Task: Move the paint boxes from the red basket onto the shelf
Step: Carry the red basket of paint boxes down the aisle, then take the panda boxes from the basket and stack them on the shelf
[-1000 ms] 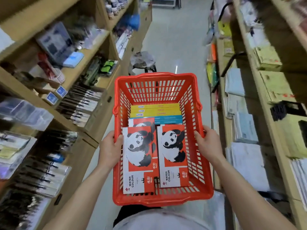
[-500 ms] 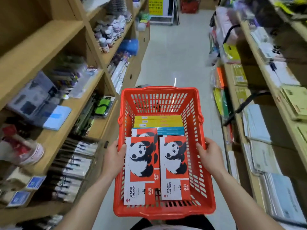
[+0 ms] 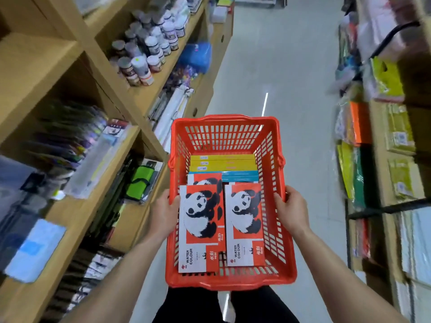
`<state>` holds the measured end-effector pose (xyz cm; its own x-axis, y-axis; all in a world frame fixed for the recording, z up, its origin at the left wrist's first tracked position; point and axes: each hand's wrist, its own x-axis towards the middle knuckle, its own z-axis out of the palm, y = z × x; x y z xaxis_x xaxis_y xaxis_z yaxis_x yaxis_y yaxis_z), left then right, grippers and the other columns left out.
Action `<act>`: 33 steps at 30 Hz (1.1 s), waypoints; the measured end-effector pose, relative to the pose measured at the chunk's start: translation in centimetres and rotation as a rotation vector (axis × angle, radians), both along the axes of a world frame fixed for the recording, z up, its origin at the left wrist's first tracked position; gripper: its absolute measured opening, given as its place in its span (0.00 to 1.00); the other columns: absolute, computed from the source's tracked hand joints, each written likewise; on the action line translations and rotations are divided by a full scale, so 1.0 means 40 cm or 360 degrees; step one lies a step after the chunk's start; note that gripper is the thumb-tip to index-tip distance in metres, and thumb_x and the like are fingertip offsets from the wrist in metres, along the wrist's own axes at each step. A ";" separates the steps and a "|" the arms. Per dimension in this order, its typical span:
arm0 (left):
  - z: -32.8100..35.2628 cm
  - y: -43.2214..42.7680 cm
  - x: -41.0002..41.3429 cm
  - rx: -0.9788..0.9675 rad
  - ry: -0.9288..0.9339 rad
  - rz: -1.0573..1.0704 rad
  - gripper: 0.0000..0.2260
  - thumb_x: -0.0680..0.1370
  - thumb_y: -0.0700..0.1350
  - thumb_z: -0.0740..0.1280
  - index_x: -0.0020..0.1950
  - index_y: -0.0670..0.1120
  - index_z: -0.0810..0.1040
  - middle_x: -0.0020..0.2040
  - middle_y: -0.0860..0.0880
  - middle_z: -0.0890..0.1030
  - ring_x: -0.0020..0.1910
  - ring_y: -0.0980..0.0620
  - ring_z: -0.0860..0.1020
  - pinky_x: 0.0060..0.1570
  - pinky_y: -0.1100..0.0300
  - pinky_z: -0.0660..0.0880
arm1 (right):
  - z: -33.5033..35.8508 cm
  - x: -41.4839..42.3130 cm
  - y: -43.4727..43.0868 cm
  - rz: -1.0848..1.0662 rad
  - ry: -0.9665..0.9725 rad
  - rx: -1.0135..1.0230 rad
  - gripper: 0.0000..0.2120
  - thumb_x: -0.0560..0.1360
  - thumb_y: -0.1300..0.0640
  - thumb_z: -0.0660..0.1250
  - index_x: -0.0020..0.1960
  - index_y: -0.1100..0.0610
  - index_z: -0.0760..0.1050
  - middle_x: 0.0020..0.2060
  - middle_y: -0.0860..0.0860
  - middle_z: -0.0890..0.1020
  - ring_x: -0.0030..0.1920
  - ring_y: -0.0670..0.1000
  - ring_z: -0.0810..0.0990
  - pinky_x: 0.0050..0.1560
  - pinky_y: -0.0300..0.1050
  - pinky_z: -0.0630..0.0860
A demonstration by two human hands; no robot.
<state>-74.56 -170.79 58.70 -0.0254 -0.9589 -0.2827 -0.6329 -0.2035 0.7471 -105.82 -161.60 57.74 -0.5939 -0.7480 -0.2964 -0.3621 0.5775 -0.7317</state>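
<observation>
I carry a red basket [image 3: 229,282] in front of me in a shop aisle. My left hand [image 3: 163,213] grips its left rim and my right hand [image 3: 290,210] grips its right rim. Inside lie flat watercolour paint boxes: two red and white panda boxes [image 3: 201,227] side by side on top at the near end, a third panda box partly under them, blue boxes [image 3: 240,176] and yellow boxes [image 3: 222,162] stacked at the far end. Wooden shelves [image 3: 77,203] run along the left.
The left shelves hold paint jars [image 3: 149,52], brushes, pens and a green pouch [image 3: 137,184]. Shelves on the right [image 3: 382,173] carry paper pads and packets, with a black rod [image 3: 387,208] sticking out. The grey aisle floor [image 3: 275,66] stretches ahead.
The basket sits lower in view as I move down the aisle; the jars on the left shelf have come closer. Both hands keep the same grip on the rims.
</observation>
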 end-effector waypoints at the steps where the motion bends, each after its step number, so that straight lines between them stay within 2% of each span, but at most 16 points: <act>1: -0.025 -0.067 -0.012 0.0023 -0.0014 0.0008 0.04 0.83 0.44 0.65 0.54 0.49 0.80 0.39 0.56 0.83 0.34 0.65 0.82 0.25 0.72 0.72 | -0.019 -0.008 -0.063 -0.0008 0.0007 0.0019 0.08 0.82 0.60 0.67 0.58 0.61 0.82 0.50 0.59 0.89 0.48 0.62 0.87 0.49 0.54 0.82; 3: -0.081 -0.206 -0.031 0.0049 -0.0077 0.0002 0.05 0.82 0.45 0.66 0.55 0.49 0.81 0.40 0.57 0.83 0.36 0.58 0.82 0.28 0.66 0.71 | -0.065 -0.023 -0.188 -0.0023 0.0031 0.0049 0.08 0.81 0.60 0.68 0.57 0.61 0.82 0.48 0.59 0.88 0.47 0.62 0.86 0.45 0.50 0.78; 5: -0.143 -0.340 -0.045 0.0102 -0.0095 -0.0006 0.06 0.82 0.46 0.66 0.55 0.50 0.82 0.41 0.58 0.83 0.41 0.53 0.83 0.35 0.61 0.75 | -0.114 -0.033 -0.304 -0.0068 0.0036 0.0107 0.08 0.81 0.60 0.68 0.57 0.62 0.82 0.48 0.60 0.88 0.47 0.62 0.86 0.44 0.48 0.76; 9: -0.261 -0.560 -0.074 0.0201 -0.0066 -0.0055 0.08 0.83 0.47 0.65 0.58 0.50 0.82 0.47 0.51 0.86 0.45 0.49 0.85 0.46 0.48 0.82 | -0.214 -0.045 -0.498 -0.0146 0.0038 0.0163 0.07 0.81 0.59 0.68 0.56 0.60 0.82 0.47 0.59 0.88 0.46 0.61 0.86 0.43 0.46 0.74; 13: -0.356 -0.709 -0.095 0.0252 -0.0096 -0.0030 0.09 0.83 0.46 0.65 0.61 0.50 0.81 0.51 0.47 0.86 0.49 0.46 0.84 0.51 0.46 0.82 | -0.302 -0.053 -0.633 -0.0206 0.0033 0.0224 0.08 0.81 0.57 0.68 0.55 0.60 0.82 0.43 0.56 0.87 0.42 0.57 0.84 0.38 0.43 0.71; 16: -0.409 -0.770 -0.103 0.0291 -0.0106 -0.0041 0.10 0.83 0.46 0.66 0.62 0.48 0.81 0.51 0.47 0.86 0.49 0.45 0.84 0.51 0.46 0.82 | -0.358 -0.061 -0.692 -0.0223 0.0000 0.0266 0.09 0.81 0.58 0.68 0.57 0.61 0.82 0.47 0.59 0.88 0.46 0.61 0.86 0.43 0.46 0.74; 19: -0.447 -0.808 -0.110 0.0349 -0.0130 -0.0049 0.10 0.83 0.46 0.65 0.61 0.47 0.82 0.51 0.45 0.86 0.48 0.43 0.84 0.50 0.45 0.82 | -0.395 -0.073 -0.733 -0.0183 0.0008 0.0342 0.09 0.81 0.59 0.67 0.58 0.61 0.82 0.49 0.60 0.88 0.48 0.62 0.86 0.44 0.46 0.73; 22: -0.466 -0.836 -0.118 0.0349 -0.0142 -0.0079 0.10 0.83 0.46 0.64 0.62 0.49 0.81 0.49 0.48 0.86 0.46 0.46 0.84 0.47 0.50 0.82 | -0.394 -0.094 -0.767 -0.0141 0.0012 0.0451 0.11 0.81 0.59 0.67 0.61 0.61 0.81 0.52 0.61 0.88 0.52 0.64 0.86 0.46 0.47 0.74; 23: -0.468 -0.843 -0.121 0.0341 -0.0150 -0.0099 0.11 0.84 0.45 0.63 0.63 0.49 0.81 0.48 0.50 0.86 0.45 0.50 0.84 0.44 0.56 0.81 | -0.387 -0.094 -0.775 -0.0152 0.0099 0.0464 0.13 0.81 0.57 0.67 0.63 0.61 0.79 0.55 0.61 0.87 0.55 0.65 0.84 0.49 0.50 0.76; 25: -0.467 -0.841 -0.121 0.0368 -0.0126 -0.0102 0.12 0.84 0.45 0.62 0.66 0.53 0.79 0.46 0.59 0.85 0.43 0.64 0.81 0.36 0.70 0.74 | -0.361 -0.066 -0.788 -0.0173 0.0433 0.0363 0.20 0.78 0.51 0.68 0.68 0.59 0.76 0.60 0.59 0.83 0.62 0.62 0.80 0.59 0.55 0.76; 26: -0.463 -0.837 -0.119 0.0380 -0.0102 -0.0093 0.13 0.84 0.45 0.62 0.67 0.56 0.79 0.43 0.64 0.84 0.41 0.69 0.80 0.33 0.75 0.70 | -0.345 -0.039 -0.799 -0.0131 0.0542 0.0226 0.23 0.77 0.49 0.67 0.69 0.57 0.75 0.61 0.57 0.82 0.63 0.60 0.78 0.61 0.55 0.75; 27: -0.461 -0.835 -0.117 0.0397 -0.0084 -0.0080 0.15 0.85 0.45 0.62 0.67 0.61 0.77 0.40 0.69 0.83 0.39 0.71 0.80 0.31 0.78 0.69 | -0.341 -0.008 -0.822 0.0005 0.0513 0.0145 0.25 0.75 0.47 0.67 0.70 0.56 0.74 0.61 0.56 0.81 0.63 0.58 0.77 0.62 0.53 0.75; 28: -0.456 -0.834 -0.114 0.0423 -0.0067 -0.0072 0.16 0.85 0.46 0.62 0.65 0.66 0.75 0.39 0.73 0.82 0.38 0.73 0.80 0.31 0.78 0.70 | -0.345 0.025 -0.855 0.0190 0.0366 0.0147 0.28 0.75 0.45 0.68 0.72 0.56 0.74 0.62 0.55 0.81 0.64 0.57 0.78 0.63 0.52 0.75; 30: -0.444 -0.833 -0.110 0.0489 -0.0015 -0.0076 0.18 0.85 0.47 0.62 0.61 0.73 0.71 0.41 0.80 0.79 0.40 0.76 0.79 0.31 0.78 0.71 | -0.378 0.085 -0.929 0.0549 0.0091 0.0348 0.33 0.75 0.40 0.71 0.74 0.57 0.72 0.65 0.55 0.81 0.67 0.58 0.77 0.66 0.53 0.73; 33: -0.446 -0.838 -0.105 0.0548 0.0042 -0.0085 0.22 0.85 0.49 0.62 0.56 0.82 0.71 0.45 0.77 0.81 0.43 0.72 0.82 0.34 0.75 0.74 | -0.443 0.152 -1.013 0.0803 0.0210 0.0638 0.43 0.71 0.28 0.68 0.74 0.56 0.67 0.67 0.54 0.78 0.70 0.59 0.73 0.70 0.60 0.67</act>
